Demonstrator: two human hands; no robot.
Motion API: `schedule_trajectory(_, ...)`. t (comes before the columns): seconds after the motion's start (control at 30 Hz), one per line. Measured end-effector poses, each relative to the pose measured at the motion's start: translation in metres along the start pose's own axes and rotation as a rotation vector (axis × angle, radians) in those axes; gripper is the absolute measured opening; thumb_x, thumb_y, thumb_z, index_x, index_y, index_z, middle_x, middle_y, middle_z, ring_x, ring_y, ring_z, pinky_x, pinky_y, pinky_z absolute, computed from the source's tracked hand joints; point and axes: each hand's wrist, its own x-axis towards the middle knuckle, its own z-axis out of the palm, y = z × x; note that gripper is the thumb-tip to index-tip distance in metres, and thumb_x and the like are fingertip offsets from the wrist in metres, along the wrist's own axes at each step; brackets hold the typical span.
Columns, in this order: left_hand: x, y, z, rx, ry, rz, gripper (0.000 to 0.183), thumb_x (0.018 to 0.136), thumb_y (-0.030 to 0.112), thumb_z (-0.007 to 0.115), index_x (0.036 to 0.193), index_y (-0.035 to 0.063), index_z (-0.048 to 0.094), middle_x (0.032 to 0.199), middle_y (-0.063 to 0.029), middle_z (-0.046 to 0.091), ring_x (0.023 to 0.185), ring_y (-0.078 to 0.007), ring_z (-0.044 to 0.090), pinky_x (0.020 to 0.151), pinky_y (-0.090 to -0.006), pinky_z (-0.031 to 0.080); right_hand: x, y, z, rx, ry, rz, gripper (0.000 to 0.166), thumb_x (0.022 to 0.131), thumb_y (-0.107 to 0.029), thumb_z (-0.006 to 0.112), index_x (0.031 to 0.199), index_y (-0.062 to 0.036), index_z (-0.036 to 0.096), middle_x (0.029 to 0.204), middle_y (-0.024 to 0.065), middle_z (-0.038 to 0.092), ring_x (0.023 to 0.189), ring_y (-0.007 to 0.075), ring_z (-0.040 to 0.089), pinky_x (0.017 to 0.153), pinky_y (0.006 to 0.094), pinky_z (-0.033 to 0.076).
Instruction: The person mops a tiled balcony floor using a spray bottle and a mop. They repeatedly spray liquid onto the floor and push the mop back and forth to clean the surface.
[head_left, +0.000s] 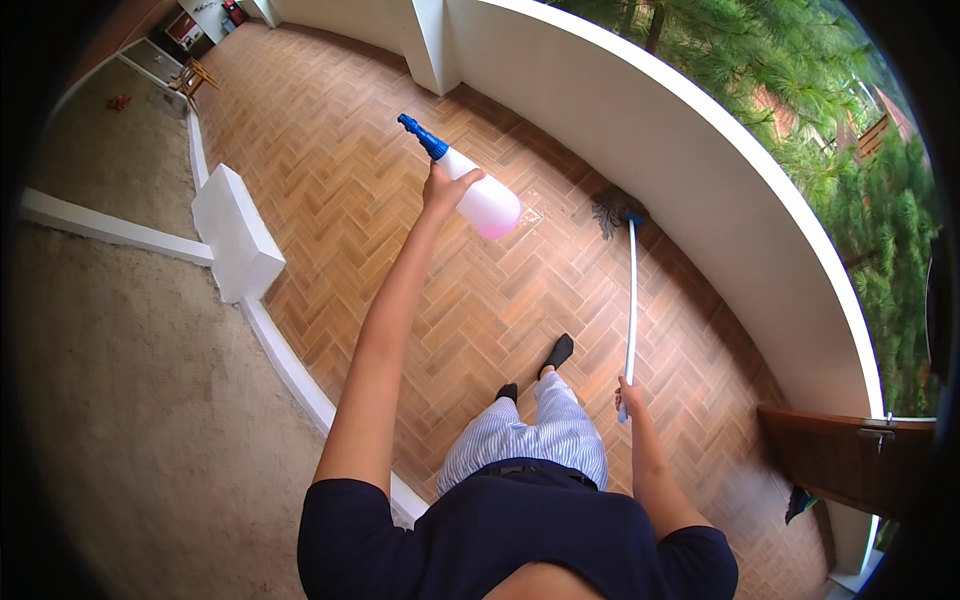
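My left hand (448, 189) grips a translucent spray bottle (484, 196) by its upper body. The bottle has a blue top and a little pink liquid, and it is tilted, its top pointing up and left in the view. Wet drops (531, 215) lie on the wood-look herringbone tile floor (450, 300) near the bottle's base in the picture. My right hand (628, 397) is closed around the lower end of a pale mop handle (632, 300). At its far end the grey mop head (613, 212) rests on the floor beside the foot of the low wall.
A curved low wall (645, 135) with a white top runs along the right, trees beyond it. A brown wooden gate (832, 457) stands at lower right. On the left are a white block (236, 232) and a low white curb (289, 367). A wooden chair (193, 79) stands far off.
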Motion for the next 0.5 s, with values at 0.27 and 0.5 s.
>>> schedule_trajectory(0.27, -0.141, -0.027, -0.074, -0.573, 0.351, -0.137, 0.03, 0.068, 0.024, 0.066, 0.086, 0.0059, 0.05, 0.079, -0.0032, 0.053, 0.073, -0.0129, 0.051, 0.066, -0.0261, 0.041, -0.043, 0.014, 0.009, 0.007, -0.164, -0.009, 0.039, 0.081, -0.034, 0.047, 0.062, 0.0003, 0.046, 0.044, 0.0066, 0.043, 0.033, 0.0165, 0.043, 0.03, 0.0299, 0.036)
schedule_trajectory(0.5, -0.291, -0.092, -0.097, -0.493, 0.423, -0.287, 0.031, 0.073, 0.03, 0.061, 0.081, 0.0021, 0.049, 0.074, -0.0122, 0.06, 0.065, -0.0169, 0.058, 0.059, -0.0292, 0.045, -0.091, 0.084, -0.028, -0.229, -0.176, -0.024, 0.03, 0.079, -0.023, 0.049, 0.062, 0.0, 0.045, 0.045, 0.0074, 0.045, 0.033, 0.0175, 0.045, 0.031, 0.031, 0.038)
